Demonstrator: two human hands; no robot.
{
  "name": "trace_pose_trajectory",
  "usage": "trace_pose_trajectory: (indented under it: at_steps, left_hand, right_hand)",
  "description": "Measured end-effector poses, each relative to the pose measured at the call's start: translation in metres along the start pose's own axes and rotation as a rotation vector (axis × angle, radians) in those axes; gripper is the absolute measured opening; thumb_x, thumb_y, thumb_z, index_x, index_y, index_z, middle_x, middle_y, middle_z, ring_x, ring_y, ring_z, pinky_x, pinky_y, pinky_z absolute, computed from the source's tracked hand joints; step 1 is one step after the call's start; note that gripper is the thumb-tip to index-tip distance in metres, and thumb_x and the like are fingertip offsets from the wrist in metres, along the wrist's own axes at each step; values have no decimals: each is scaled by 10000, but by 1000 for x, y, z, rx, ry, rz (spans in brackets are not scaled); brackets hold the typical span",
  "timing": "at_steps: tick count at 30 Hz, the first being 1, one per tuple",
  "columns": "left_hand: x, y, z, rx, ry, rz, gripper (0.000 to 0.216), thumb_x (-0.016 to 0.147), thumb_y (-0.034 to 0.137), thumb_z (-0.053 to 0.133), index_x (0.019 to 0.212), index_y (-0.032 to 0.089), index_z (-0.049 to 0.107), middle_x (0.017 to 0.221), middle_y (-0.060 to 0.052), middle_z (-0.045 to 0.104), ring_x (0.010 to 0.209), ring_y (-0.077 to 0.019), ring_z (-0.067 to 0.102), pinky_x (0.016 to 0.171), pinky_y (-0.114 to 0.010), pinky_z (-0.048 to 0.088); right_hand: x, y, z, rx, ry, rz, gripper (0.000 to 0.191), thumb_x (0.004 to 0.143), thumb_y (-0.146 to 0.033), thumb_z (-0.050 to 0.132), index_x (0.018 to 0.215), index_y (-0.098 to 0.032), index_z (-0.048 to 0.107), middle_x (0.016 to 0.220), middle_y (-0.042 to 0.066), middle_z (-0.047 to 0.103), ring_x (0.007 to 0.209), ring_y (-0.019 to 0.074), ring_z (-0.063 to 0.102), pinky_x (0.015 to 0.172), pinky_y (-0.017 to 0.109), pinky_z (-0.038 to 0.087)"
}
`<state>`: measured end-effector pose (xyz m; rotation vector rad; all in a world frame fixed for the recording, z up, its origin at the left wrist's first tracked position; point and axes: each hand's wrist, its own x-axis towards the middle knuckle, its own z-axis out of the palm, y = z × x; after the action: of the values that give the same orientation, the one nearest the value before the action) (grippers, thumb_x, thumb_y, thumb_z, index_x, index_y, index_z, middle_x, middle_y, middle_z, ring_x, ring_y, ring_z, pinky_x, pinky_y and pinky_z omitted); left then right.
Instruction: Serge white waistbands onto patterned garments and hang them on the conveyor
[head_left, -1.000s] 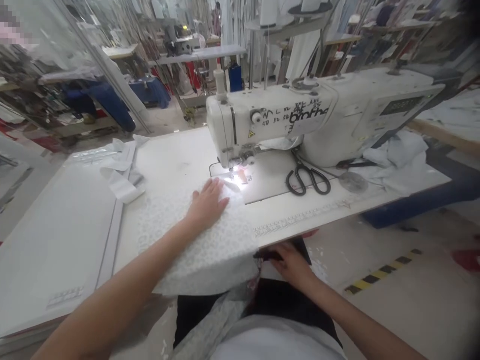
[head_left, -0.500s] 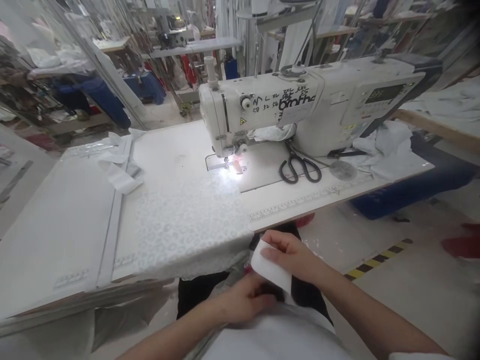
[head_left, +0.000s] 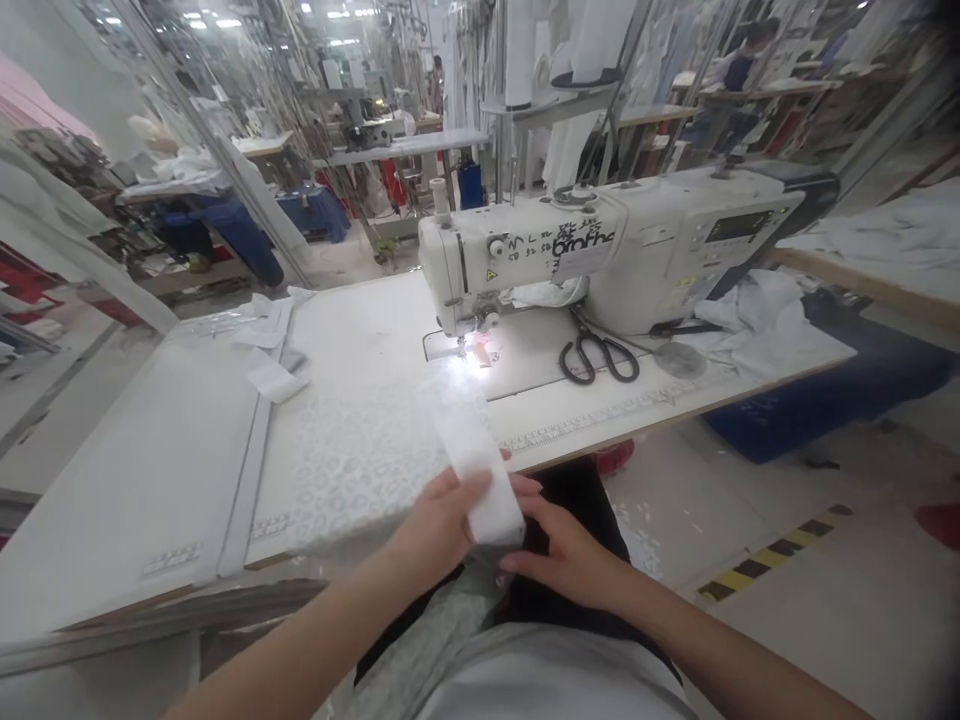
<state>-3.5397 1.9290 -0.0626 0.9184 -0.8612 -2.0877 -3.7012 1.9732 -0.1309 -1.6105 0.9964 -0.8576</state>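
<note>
A white fabric strip (head_left: 480, 470) lies on the pale patterned fabric (head_left: 367, 450) and bends down over the table's front edge. My left hand (head_left: 442, 515) pinches the strip from its left side, thumb on top. At the strip's lower end, my right hand (head_left: 562, 550) curls its fingers and thumb about the edge; part of its grip is hidden. Beyond both hands stands a white sewing machine (head_left: 525, 255), its lit needle area over the far end of the patterned fabric. More grey-patterned cloth (head_left: 450, 630) hangs into my lap.
Black-handled scissors (head_left: 600, 355) lie right of the needle. A ruler scale (head_left: 585, 420) runs along the table's front edge. White scraps (head_left: 274, 375) sit at left, and a crumpled cloth (head_left: 765, 315) rests at right under the machine's end.
Both hands have risen from my lap toward the table edge. The strip, earlier looped in my right hand, now extends over the patterned fabric under my left thumb. The view has tilted up.
</note>
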Motion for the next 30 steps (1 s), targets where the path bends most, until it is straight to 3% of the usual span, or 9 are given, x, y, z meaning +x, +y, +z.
trace_pose_trajectory:
  at_steps: [2,5,9,12,14,16,19,25,30]
  left_hand:
    - [13,0,0,52,-16,43,291,822,287,478,1070,135,490,985,-135,626,895,-245,600,816,-428,459]
    - [42,22,-17,220,125,206,258,805,320,501,971,125,538,999,-127,618,934,-234,581,820,-397,466]
    - [81,55,-49,665,228,253,334,817,396,431,980,121,527,953,-123,620,852,-212,596,722,-353,489]
    - [102,66,-63,1099,350,281,357,818,421,364,924,131,544,843,-89,618,720,-190,586,595,-306,459]
    - [116,70,-66,1253,408,326,290,785,390,407,792,141,554,751,-61,588,669,-179,547,574,-293,412]
    - [126,73,-67,1352,424,377,200,746,327,457,676,152,524,703,-39,551,672,-172,507,598,-287,369]
    - [132,73,-66,1480,423,429,169,728,273,469,602,161,469,663,-22,518,659,-161,468,600,-277,325]
    - [118,64,-68,1566,382,403,198,797,290,378,679,176,487,698,-12,533,642,-149,474,563,-255,321]
    - [127,69,-74,1542,420,360,175,771,290,414,667,179,501,658,3,544,600,-136,482,535,-244,321]
  right_hand:
    - [5,-3,4,78,15,36,206,792,-325,503,896,-153,547,799,26,544,697,146,484,624,251,398]
    - [7,4,13,193,52,130,189,822,-300,448,845,-139,544,696,2,503,620,116,435,562,223,365]
    - [4,30,22,173,154,207,184,799,-300,480,735,-136,533,665,-2,470,617,117,428,550,220,357]
    - [8,46,24,57,270,153,195,791,-284,494,672,-142,552,764,31,490,736,150,475,655,253,398]
    - [15,51,22,-27,320,69,180,777,-262,517,652,-144,573,913,64,494,903,183,466,784,282,387]
    - [22,52,19,-57,283,13,158,778,-243,514,678,-147,592,957,72,500,951,187,458,820,285,374]
    - [23,54,18,-62,145,24,176,797,-233,483,678,-148,582,754,33,535,751,147,504,691,248,396]
    - [1,65,27,-43,-87,32,220,791,-257,474,616,-140,541,646,4,511,616,116,479,584,206,363]
    - [4,72,26,-30,-81,59,335,854,-341,373,650,-139,544,661,17,523,630,120,474,618,210,377]
